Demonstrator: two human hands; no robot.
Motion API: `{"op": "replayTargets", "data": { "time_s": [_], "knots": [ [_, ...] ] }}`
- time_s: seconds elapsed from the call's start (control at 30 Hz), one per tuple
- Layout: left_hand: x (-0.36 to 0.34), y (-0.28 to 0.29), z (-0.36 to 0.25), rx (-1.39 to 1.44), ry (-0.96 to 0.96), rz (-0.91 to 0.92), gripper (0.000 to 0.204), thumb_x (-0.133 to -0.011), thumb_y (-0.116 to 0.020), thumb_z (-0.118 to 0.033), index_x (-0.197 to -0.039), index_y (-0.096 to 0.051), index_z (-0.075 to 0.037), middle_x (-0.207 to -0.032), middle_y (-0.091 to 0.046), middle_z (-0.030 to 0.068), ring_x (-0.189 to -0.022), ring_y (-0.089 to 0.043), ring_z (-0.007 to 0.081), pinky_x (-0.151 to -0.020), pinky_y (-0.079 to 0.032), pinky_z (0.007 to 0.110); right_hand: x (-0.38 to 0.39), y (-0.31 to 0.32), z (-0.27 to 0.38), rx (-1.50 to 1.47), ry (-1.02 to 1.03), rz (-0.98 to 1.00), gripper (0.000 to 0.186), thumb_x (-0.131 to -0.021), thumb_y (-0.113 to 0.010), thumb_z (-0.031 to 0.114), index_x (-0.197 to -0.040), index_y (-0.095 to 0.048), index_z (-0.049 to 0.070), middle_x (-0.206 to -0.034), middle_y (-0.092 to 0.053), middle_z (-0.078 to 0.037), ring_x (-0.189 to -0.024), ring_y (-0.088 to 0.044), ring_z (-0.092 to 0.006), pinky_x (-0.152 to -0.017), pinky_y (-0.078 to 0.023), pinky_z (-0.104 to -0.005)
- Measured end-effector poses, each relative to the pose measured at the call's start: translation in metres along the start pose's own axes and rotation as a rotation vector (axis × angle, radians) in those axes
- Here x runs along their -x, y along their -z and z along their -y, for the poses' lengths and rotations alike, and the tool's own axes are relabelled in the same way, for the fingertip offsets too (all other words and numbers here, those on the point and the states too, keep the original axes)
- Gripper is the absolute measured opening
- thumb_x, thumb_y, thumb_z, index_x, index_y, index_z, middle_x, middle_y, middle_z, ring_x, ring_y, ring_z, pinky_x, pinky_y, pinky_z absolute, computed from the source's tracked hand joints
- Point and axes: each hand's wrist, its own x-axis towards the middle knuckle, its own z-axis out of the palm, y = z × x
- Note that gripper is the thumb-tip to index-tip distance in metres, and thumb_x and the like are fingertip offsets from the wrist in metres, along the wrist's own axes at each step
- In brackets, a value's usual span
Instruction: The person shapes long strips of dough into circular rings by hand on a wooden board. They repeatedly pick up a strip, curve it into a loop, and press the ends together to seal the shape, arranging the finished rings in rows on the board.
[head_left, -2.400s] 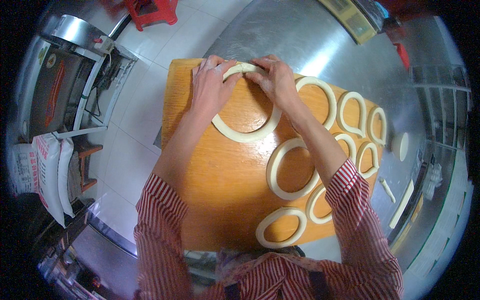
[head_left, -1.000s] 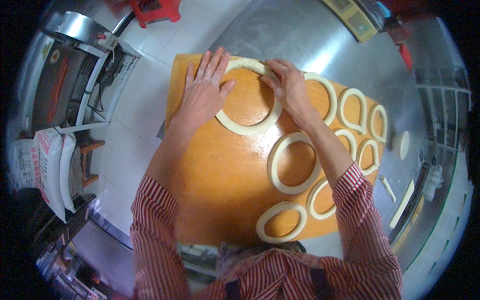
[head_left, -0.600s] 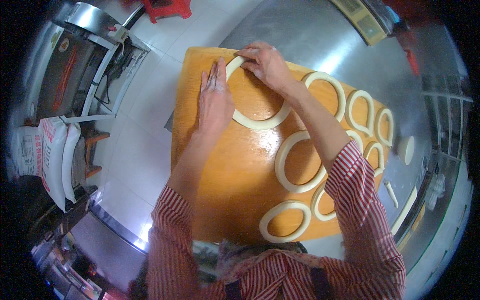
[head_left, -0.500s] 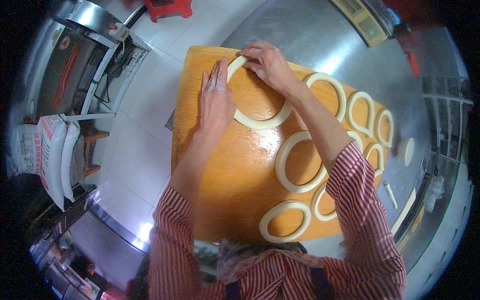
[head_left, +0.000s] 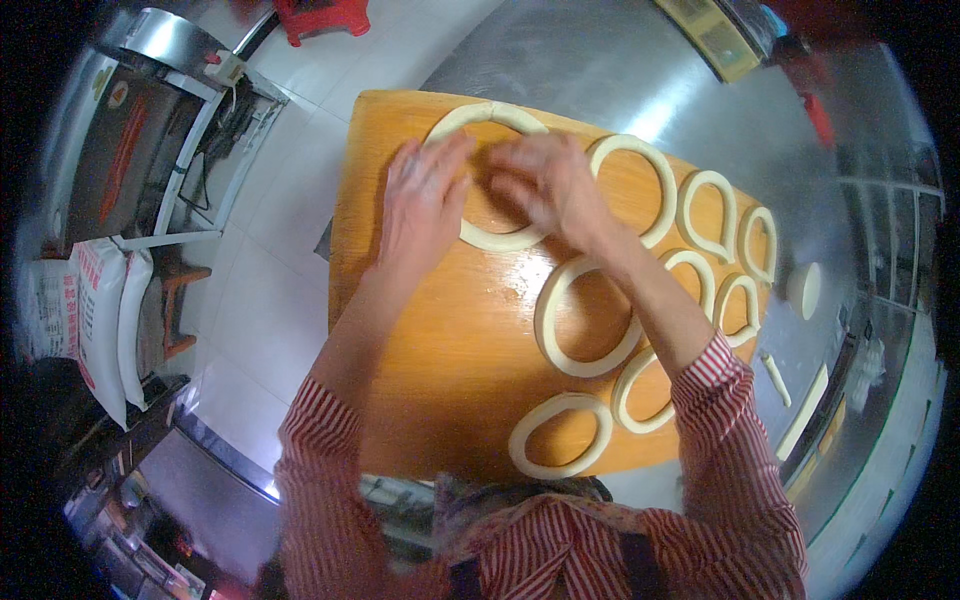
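A large ring of pale dough lies at the far left of a wooden board, with a seam visible in its far side. My left hand is over the ring's left side, fingers blurred but apart from the thumb and holding nothing visible. Over the right part of the same ring is my right hand, its smeared fingers spread and pointing left, with nothing seen in them. The hands hide parts of the ring's left and right sides. Whether they touch the dough I cannot tell.
Several other dough rings, such as a large one and a smaller one, lie right and near on the board. A metal table extends beyond it. A white bowl and a short dough piece are at right; white sacks stand at left.
Both hands have come off the far part of the ring and moved nearer, over its middle. The right hand's fingers have left the dough. The ring's far side is now uncovered, and the view has shifted slightly.
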Motion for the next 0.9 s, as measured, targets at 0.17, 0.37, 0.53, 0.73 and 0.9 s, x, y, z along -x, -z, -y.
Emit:
{"op": "replayTargets", "data": {
  "time_s": [0.17, 0.37, 0.53, 0.73, 0.9],
  "knots": [
    [0.032, 0.024, -0.001, -0.087, -0.039, 0.338, 0.036, -0.091, -0.066, -0.017, -0.125, -0.064, -0.006, -0.136, -0.06, 0.0097, -0.136, -0.047, 0.0277, -0.119, -0.025, 0.052, 0.053, 0.015, 0.015, 0.18, 0.02, 0.206, 0.021, -0.089, -0.068, 0.022, -0.105, -0.073, 0.01, -0.115, -0.068, -0.005, -0.119, -0.058, -0.0248, -0.111, -0.034, -0.0472],
    [0.026, 0.031, -0.029, -0.193, -0.068, 0.347, 0.039, -0.09, -0.069, -0.021, -0.125, -0.064, -0.007, -0.141, -0.056, 0.0091, -0.139, -0.044, 0.0289, -0.12, -0.021, 0.056, 0.102, 0.047, 0.036, 0.106, -0.099, -0.076, 0.021, -0.087, -0.071, 0.007, -0.108, -0.074, 0.002, -0.121, -0.069, -0.01, -0.126, -0.056, -0.0276, -0.111, -0.039, -0.0436],
    [0.047, 0.017, -0.08, -0.122, -0.126, 0.292, 0.051, -0.083, -0.072, -0.015, -0.131, -0.06, -0.008, -0.146, -0.052, 0.014, -0.141, -0.043, 0.0306, -0.12, -0.023, 0.056, 0.234, 0.081, 0.052, 0.016, -0.237, -0.286, 0.024, -0.085, -0.071, 0.009, -0.108, -0.07, 0.005, -0.116, -0.069, -0.012, -0.11, -0.063, -0.032, -0.094, -0.05, -0.0454],
    [0.055, -0.034, -0.203, 0.21, -0.248, 0.349, 0.064, -0.076, -0.072, -0.006, -0.137, -0.053, -0.002, -0.149, -0.046, 0.023, -0.141, -0.039, 0.0413, -0.117, -0.028, 0.056, 0.456, 0.151, 0.028, 0.114, -0.828, -0.5, 0.043, -0.092, -0.065, 0.009, -0.134, -0.06, 0.008, -0.14, -0.055, -0.019, -0.121, -0.059, -0.0367, -0.1, -0.05, -0.0419],
    [0.066, -0.146, -0.432, 0.386, -0.404, 0.669, 0.072, -0.083, -0.07, -0.01, -0.147, -0.041, 0.001, -0.155, -0.037, 0.0243, -0.145, -0.032, 0.042, -0.121, -0.025, 0.05, 0.663, 0.216, -0.054, 0.521, -1.078, -0.57, 0.047, -0.091, -0.06, 0.008, -0.137, -0.053, 0.0, -0.144, -0.05, -0.017, -0.125, -0.053, -0.0402, -0.105, -0.044, -0.0471]
  ]
}}
